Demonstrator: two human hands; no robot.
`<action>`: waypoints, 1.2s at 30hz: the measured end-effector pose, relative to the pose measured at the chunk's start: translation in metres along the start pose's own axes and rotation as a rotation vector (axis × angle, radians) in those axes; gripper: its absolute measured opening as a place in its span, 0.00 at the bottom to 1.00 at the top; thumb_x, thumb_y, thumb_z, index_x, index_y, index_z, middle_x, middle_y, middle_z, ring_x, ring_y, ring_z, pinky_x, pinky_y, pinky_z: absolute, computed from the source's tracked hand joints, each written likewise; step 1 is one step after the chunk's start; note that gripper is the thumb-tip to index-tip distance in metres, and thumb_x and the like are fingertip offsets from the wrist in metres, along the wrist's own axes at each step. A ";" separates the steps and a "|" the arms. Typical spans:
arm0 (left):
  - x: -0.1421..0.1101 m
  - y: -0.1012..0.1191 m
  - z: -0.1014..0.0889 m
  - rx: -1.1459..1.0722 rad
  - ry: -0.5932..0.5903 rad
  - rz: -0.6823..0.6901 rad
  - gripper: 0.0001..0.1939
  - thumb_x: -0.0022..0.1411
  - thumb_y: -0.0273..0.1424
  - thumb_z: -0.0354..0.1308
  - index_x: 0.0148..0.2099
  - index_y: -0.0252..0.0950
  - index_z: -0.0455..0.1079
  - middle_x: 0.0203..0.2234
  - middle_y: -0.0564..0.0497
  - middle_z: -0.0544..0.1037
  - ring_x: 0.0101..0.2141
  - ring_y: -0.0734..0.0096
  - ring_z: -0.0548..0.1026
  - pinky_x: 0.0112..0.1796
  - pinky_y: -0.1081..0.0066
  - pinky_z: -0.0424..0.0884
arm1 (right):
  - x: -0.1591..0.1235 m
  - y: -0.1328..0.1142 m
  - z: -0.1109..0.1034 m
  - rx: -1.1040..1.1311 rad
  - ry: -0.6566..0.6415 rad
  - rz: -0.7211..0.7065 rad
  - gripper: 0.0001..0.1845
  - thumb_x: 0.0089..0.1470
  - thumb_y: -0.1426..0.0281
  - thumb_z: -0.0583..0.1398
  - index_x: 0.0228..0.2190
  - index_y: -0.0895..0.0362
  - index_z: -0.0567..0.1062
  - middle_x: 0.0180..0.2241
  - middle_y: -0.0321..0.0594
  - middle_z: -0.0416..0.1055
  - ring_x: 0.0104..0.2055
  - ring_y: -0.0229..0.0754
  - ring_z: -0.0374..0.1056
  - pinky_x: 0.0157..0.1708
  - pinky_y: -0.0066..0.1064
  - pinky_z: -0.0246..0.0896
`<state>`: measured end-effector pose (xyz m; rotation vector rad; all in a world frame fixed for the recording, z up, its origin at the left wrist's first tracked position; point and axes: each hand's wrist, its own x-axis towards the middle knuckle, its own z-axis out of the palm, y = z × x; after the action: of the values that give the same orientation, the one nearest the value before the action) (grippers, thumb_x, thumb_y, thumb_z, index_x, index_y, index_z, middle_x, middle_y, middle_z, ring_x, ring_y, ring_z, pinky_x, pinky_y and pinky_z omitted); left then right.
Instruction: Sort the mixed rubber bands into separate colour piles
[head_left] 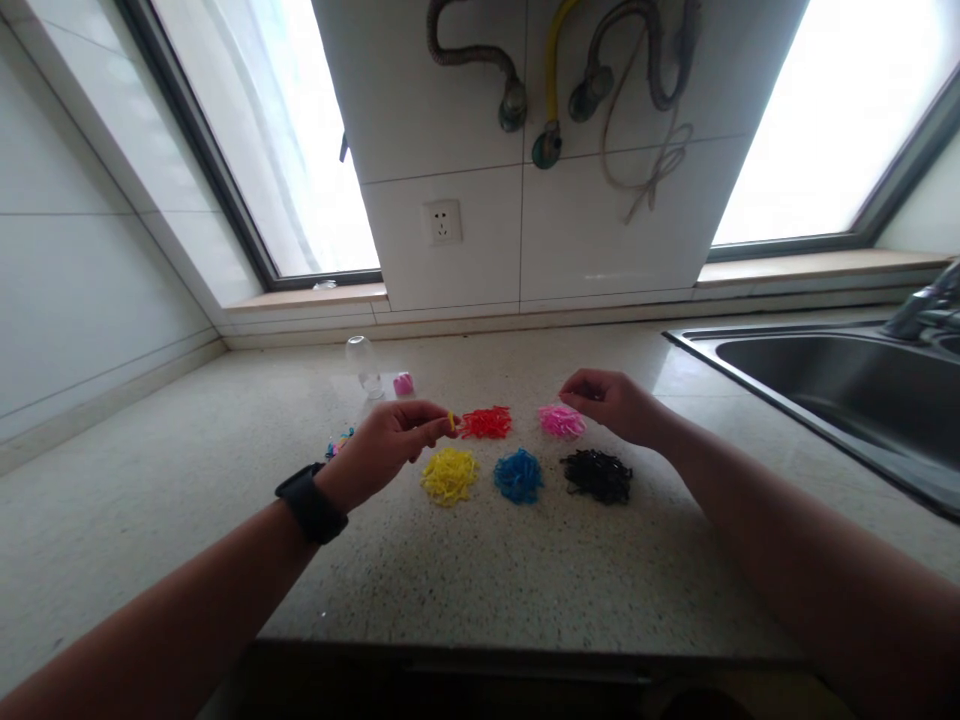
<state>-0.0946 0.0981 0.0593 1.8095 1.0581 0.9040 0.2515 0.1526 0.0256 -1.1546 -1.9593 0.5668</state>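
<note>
My left hand (pixel 397 440), a dark watch on its wrist, pinches a small yellow rubber band (pixel 451 421) between thumb and fingertips. It hovers at the left edge of a red rubber band pile (pixel 487 422), just above the yellow pile (pixel 448 475). My right hand (pixel 611 400) is closed in a pinch beside the pink pile (pixel 561 421); what its fingertips hold, if anything, is too small to make out. Nearer to me lie a blue pile (pixel 517 475) and a black pile (pixel 598 475). A mixed-colour heap (pixel 340 442) is partly hidden behind my left hand.
A clear bottle (pixel 364 368) and a pink cap (pixel 403 384) stand behind my left hand. At the right, a steel sink (pixel 690 345) with a faucet (pixel 926 300) is set into the speckled counter (pixel 480 580). Hoses and a socket (pixel 442 222) are on the tiled wall.
</note>
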 end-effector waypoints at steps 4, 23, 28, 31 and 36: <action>0.003 -0.006 -0.008 0.217 -0.012 0.067 0.14 0.65 0.41 0.59 0.42 0.34 0.77 0.35 0.48 0.80 0.29 0.76 0.70 0.31 0.74 0.67 | 0.000 -0.002 -0.001 0.001 0.009 0.008 0.18 0.53 0.54 0.62 0.32 0.57 0.77 0.25 0.37 0.69 0.26 0.37 0.60 0.27 0.31 0.56; 0.001 -0.012 -0.007 0.759 -0.179 0.407 0.11 0.70 0.33 0.53 0.44 0.38 0.77 0.37 0.49 0.79 0.41 0.67 0.72 0.46 0.64 0.67 | 0.000 -0.004 -0.003 -0.007 -0.009 0.062 0.18 0.53 0.54 0.61 0.32 0.57 0.77 0.23 0.36 0.68 0.23 0.35 0.59 0.24 0.30 0.56; 0.002 -0.015 -0.009 0.775 -0.218 0.424 0.12 0.69 0.31 0.52 0.47 0.39 0.76 0.38 0.48 0.78 0.42 0.66 0.71 0.47 0.62 0.66 | 0.000 -0.002 -0.002 0.000 -0.017 0.053 0.18 0.53 0.54 0.61 0.31 0.57 0.77 0.22 0.36 0.67 0.23 0.35 0.58 0.23 0.29 0.55; 0.001 -0.017 -0.007 0.767 -0.192 0.427 0.11 0.69 0.30 0.52 0.46 0.39 0.76 0.38 0.48 0.78 0.41 0.65 0.71 0.46 0.62 0.67 | 0.000 -0.002 -0.001 0.032 -0.011 0.073 0.18 0.53 0.53 0.62 0.31 0.56 0.77 0.22 0.35 0.67 0.22 0.34 0.57 0.21 0.29 0.54; -0.006 -0.017 0.008 0.714 -0.116 0.477 0.10 0.68 0.28 0.52 0.44 0.37 0.75 0.36 0.48 0.78 0.39 0.66 0.72 0.44 0.63 0.67 | 0.000 -0.004 -0.002 0.150 0.025 0.135 0.18 0.52 0.52 0.63 0.32 0.54 0.76 0.21 0.34 0.65 0.21 0.35 0.58 0.19 0.29 0.55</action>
<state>-0.0952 0.0955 0.0395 2.7569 0.9551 0.7124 0.2512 0.1507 0.0298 -1.1994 -1.7944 0.7534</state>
